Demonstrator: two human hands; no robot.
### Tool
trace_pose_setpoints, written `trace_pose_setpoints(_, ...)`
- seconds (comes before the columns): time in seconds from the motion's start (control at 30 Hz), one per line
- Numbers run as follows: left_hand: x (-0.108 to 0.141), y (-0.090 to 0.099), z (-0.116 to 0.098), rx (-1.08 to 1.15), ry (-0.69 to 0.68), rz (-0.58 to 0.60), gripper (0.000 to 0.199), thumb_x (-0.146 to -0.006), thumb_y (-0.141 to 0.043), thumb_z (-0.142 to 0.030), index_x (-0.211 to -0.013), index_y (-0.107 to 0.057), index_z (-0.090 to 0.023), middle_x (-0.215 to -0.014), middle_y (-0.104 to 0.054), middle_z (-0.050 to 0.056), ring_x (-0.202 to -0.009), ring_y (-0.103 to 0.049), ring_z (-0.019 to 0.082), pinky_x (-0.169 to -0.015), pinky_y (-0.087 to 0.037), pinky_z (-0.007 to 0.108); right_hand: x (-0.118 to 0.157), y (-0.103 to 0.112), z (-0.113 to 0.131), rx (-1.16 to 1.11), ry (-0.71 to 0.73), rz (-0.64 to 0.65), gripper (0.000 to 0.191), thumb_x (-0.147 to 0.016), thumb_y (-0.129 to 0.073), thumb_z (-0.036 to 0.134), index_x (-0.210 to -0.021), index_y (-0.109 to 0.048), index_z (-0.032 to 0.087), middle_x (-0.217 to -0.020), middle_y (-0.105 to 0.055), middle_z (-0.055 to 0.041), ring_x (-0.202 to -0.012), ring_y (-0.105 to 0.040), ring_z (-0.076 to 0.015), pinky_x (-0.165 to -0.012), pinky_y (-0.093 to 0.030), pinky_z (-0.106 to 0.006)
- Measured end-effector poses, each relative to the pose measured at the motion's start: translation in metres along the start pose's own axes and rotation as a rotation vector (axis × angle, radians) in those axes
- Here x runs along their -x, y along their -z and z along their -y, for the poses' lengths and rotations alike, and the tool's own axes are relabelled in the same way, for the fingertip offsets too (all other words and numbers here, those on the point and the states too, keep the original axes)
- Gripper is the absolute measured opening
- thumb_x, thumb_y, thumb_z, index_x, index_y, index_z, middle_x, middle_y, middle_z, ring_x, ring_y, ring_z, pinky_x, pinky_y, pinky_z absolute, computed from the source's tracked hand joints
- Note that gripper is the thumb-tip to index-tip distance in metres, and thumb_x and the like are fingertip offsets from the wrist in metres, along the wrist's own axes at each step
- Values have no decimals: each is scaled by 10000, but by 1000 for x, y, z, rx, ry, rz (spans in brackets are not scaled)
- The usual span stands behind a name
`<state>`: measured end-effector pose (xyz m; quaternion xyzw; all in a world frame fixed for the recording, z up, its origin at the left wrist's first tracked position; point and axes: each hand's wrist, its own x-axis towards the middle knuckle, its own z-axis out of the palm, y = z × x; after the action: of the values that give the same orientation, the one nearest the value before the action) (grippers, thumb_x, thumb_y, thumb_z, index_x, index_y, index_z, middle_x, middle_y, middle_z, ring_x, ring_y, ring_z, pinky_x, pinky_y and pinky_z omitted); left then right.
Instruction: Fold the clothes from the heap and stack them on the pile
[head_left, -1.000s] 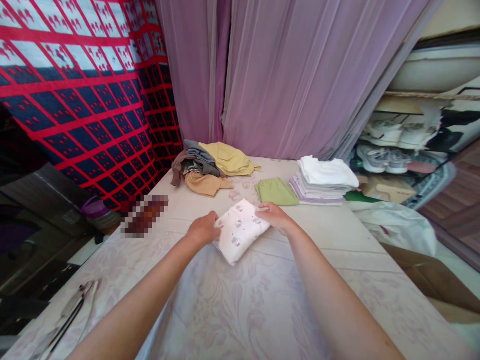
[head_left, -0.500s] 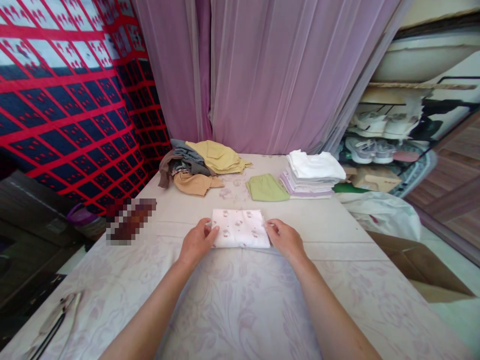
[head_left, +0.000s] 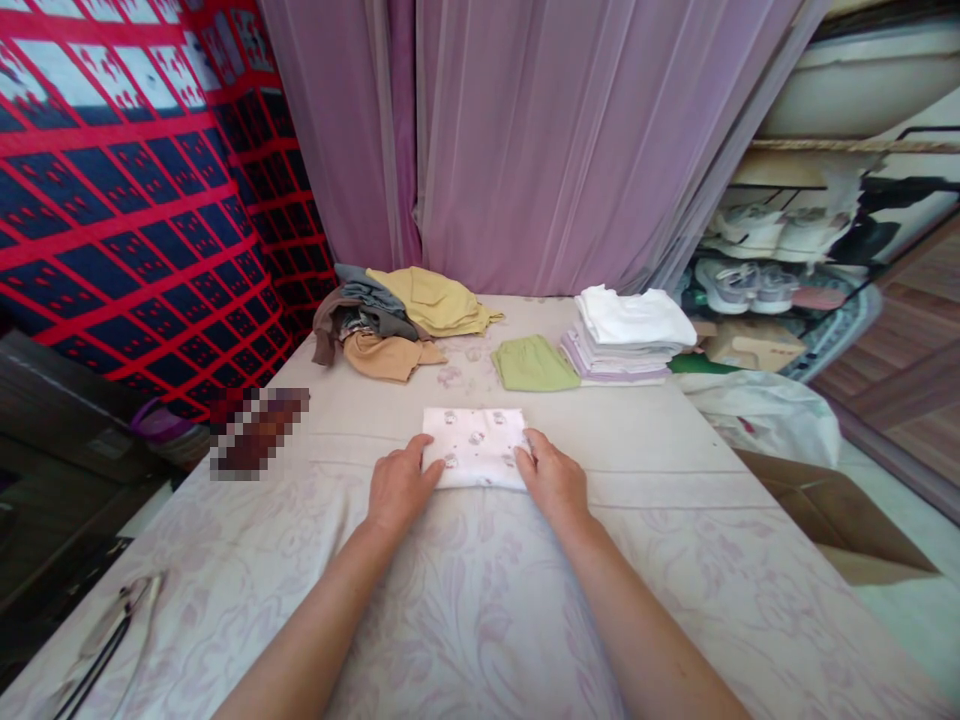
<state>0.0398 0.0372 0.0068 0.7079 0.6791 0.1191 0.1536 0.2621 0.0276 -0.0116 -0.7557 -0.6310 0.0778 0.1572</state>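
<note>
A white folded piece of clothing (head_left: 476, 440) with a small printed pattern lies flat on the patterned bedsheet (head_left: 480, 600). My left hand (head_left: 400, 487) grips its left edge, thumb on top and fingers at the side. At the right edge my right hand (head_left: 556, 485) holds it the same way, its thumb over the near right corner. Fingertips under the cloth are hidden. Beyond it lie folded green shorts (head_left: 534, 363), touching a stack of folded clothes (head_left: 626, 335) topped by a white garment.
A loose heap of clothes, with a yellow garment (head_left: 435, 300) and an orange one (head_left: 390, 355), lies at the back left. Purple curtains (head_left: 540, 140) hang behind. To the right stand a shoe rack (head_left: 750, 290) and a cardboard box (head_left: 817, 510). Dark cords (head_left: 97, 660) lie front left.
My right hand has shifted inward and its thumb now lies over the cloth. My left hand has moved slightly to the right. The whole view has tilted a little.
</note>
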Motion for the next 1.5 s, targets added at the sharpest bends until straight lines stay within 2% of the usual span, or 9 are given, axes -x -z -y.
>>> trace_pose_setpoints(0.2,6,-1,-10,-83,-215,-227,373,-870,-506,-339,-1199,-570,-174,-1224,-584,116,-1132,-509,282,-957,-387,417,-4,7,-11,-59,65,-207,335,-921,-373,311,-1154,-587,200,-1044,-669,-76,-924,-612,-178,-744,-408,-254)
trace_pose_setpoints(0.33,-2,-6,-7,51,-229,-238,362,-868,-477,-275,-1204,-560,-169,-1294,-549,121,-1187,-496,257,-1009,-379,404,-13,11,-26,-190,-68,-110,298,-907,-376,308,-1036,-632,225,-840,-718,-24,-802,-637,-176,-678,-408,-253)
trace_pose_setpoints(0.47,-14,-8,14,252,-16,-156,309,-875,-420,-231,-1141,-571,-187,-1120,-656,94,-994,-621,214,-888,-466,354,-16,7,-32,-252,-50,-43,270,-883,-405,334,-919,-657,244,-772,-720,2,-765,-640,-170,-650,-396,-243)
trace_pose_setpoints(0.7,-23,3,27,808,273,195,266,-728,-606,-297,-961,-618,-171,-782,-699,12,-684,-644,131,-625,-494,214,-14,2,-17,-260,-38,15,287,-843,-470,434,-888,-688,253,-771,-712,-9,-718,-631,-165,-604,-377,-239)
trace_pose_setpoints(0.87,-29,14,16,770,308,301,328,-662,-642,-341,-935,-626,-159,-663,-637,-31,-515,-533,83,-490,-399,186,-10,2,-9,-263,-42,14,207,-810,-535,386,-877,-669,243,-783,-709,1,-716,-628,-156,-614,-378,-234)
trace_pose_setpoints(1.07,-33,8,18,673,254,228,185,-647,-596,-287,-788,-586,-167,-586,-552,-60,-469,-464,71,-457,-343,183,-9,1,-10,-274,-16,-75,195,-837,-484,341,-786,-634,227,-781,-687,-1,-690,-600,-136,-633,-378,-230)
trace_pose_setpoints(1.23,-36,2,21,656,260,204,127,-674,-560,-235,-785,-567,-175,-594,-554,-55,-475,-480,74,-465,-375,177,-8,0,-10,-254,-55,-160,164,-810,-498,307,-727,-605,214,-758,-660,-1,-649,-564,-128,-628,-366,-233)
trace_pose_setpoints(1.4,-39,-3,29,616,213,259,143,-731,-522,-233,-856,-575,-188,-676,-629,-19,-567,-583,110,-537,-454,200,-6,0,-9,-170,-29,-95,206,-830,-492,328,-703,-607,214,-764,-662,-5,-675,-574,-138,-597,-334,-237)
trace_pose_setpoints(1.5,-38,-3,34,498,182,201,168,-757,-526,-273,-898,-585,-203,-710,-667,-12,-593,-604,125,-549,-445,209,-7,3,-9,-169,-50,-57,248,-857,-474,390,-762,-632,223,-748,-676,-5,-695,-597,-152,-593,-336,-243)
